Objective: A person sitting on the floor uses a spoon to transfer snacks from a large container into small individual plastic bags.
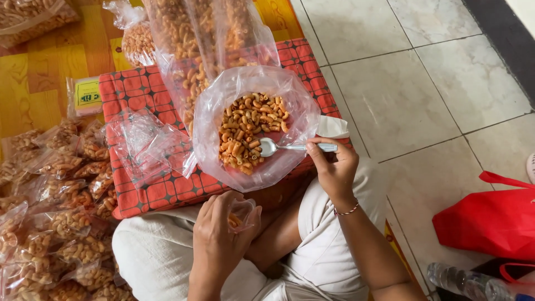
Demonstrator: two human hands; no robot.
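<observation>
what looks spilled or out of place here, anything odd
Nothing stands out. The macaroni snacks sit inside the open clear bag; none lie loose on the red patterned cloth. The right hand holds a spoon level, and the left hand holds a small bag upright.

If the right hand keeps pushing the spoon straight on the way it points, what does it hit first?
The right hand points its metal spoon leftward into the open plastic bag. Its bowl would likely first meet the heap of fried macaroni snacks, which it looks about to touch, though depth is unclear.
</observation>
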